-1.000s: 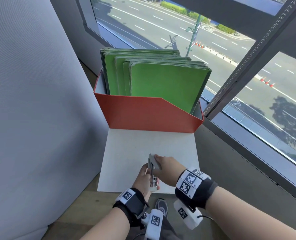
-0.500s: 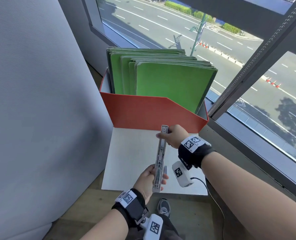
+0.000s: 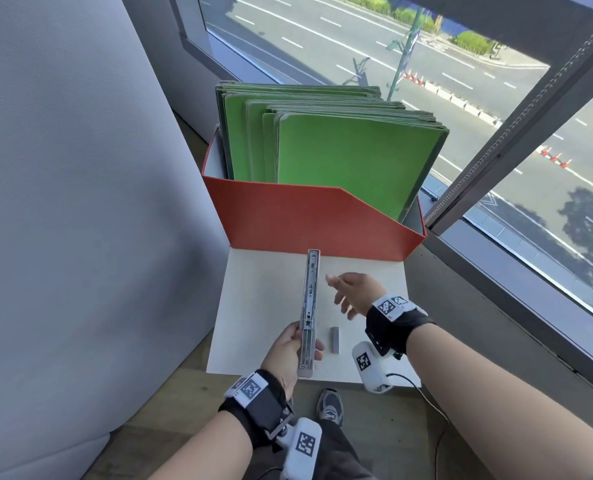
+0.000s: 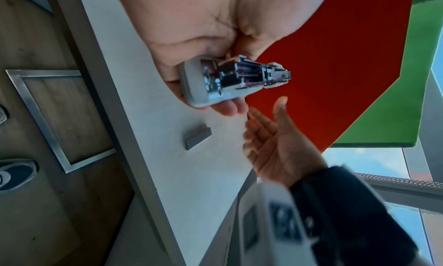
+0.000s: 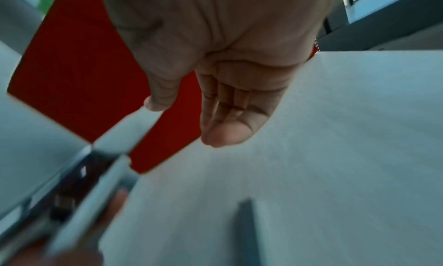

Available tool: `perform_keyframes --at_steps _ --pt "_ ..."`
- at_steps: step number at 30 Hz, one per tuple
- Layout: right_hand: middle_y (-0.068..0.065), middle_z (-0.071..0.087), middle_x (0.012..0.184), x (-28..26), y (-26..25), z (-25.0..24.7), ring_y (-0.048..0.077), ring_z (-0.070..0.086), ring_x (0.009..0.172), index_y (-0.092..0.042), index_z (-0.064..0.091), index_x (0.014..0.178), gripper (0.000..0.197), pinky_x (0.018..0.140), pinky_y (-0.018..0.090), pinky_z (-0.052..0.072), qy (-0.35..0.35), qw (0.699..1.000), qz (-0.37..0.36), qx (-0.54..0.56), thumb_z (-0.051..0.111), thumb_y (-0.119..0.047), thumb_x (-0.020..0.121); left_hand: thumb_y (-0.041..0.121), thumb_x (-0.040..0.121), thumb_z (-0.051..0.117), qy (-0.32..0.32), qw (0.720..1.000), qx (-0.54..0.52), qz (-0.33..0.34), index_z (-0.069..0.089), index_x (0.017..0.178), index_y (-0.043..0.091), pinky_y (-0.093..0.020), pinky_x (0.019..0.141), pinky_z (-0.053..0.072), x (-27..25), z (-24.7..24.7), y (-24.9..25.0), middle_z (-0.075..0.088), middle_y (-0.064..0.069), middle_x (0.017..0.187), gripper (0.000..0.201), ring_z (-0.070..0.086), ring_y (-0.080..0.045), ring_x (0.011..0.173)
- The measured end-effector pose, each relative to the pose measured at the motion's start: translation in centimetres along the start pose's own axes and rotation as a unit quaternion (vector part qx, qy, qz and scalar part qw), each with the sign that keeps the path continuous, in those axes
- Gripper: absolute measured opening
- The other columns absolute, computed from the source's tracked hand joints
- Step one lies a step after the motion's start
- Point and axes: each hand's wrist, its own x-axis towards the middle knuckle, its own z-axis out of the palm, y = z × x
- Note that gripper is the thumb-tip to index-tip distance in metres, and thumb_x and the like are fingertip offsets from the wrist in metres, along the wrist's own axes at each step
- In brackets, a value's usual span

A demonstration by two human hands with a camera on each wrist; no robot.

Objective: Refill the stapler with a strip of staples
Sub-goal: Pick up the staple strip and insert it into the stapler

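Note:
The grey stapler [image 3: 308,311] is swung fully open into one long line, its metal channel facing up. My left hand [image 3: 289,353] grips its near end [image 4: 210,84] above the white table [image 3: 263,306]. A short grey strip of staples [image 3: 334,339] lies flat on the table just right of that hand, also seen as the staple strip [image 4: 197,137] in the left wrist view. My right hand [image 3: 352,292] hovers to the right of the stapler with its fingers [image 5: 225,118] straight and relaxed, holding nothing. In the right wrist view the stapler [image 5: 79,190] is blurred at the lower left.
A red file box [image 3: 308,223] full of green folders [image 3: 340,157] stands at the table's far edge. A grey padded wall [image 3: 63,202] rises on the left, a window [image 3: 495,133] runs along the right. My shoe [image 3: 329,405] shows on the wooden floor below the table's near edge.
The stapler went from folded to fully open. My right hand let go of its far end and drew back to the right and towards me; the staple strip came into sight.

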Motion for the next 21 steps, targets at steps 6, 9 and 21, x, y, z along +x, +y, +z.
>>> perform_keyframes --at_steps 6,9,21 --pt "0.001 0.06 0.09 -2.2 5.2 2.8 0.014 0.055 0.07 -0.02 0.057 0.119 0.04 0.066 0.025 0.048 -0.011 0.982 -0.005 -0.188 0.069 -0.025 0.081 0.004 0.092 0.031 0.017 1.0 0.015 -0.001 0.061 0.097 0.019 -0.031 0.058 0.042 0.6 -0.2 0.2 0.066 -0.005 0.063 0.034 0.058 -0.02 0.058" --pt "0.0 0.05 0.097 -2.5 6.4 4.1 0.014 0.051 0.079 -0.018 0.055 0.121 0.048 0.076 0.027 0.048 0.005 0.982 -0.022 -0.19 0.071 -0.017 0.075 0.006 0.093 0.031 0.015 1.0 0.006 -0.008 0.061 0.095 0.019 -0.031 0.057 0.042 0.7 0.2 0.1 0.066 -0.008 0.066 0.033 0.057 -0.022 0.06" --pt "0.012 0.07 0.069 -2.6 5.8 1.7 0.02 0.065 0.059 -0.014 0.058 0.073 0.021 0.073 0.049 0.059 0.056 0.997 -0.026 0.047 0.067 0.006 0.073 0.013 0.095 0.034 0.013 1.0 0.01 -0.009 0.06 0.093 0.018 -0.029 0.054 0.042 1.1 0.9 0.4 0.065 -0.008 0.068 0.027 0.059 -0.018 0.056"
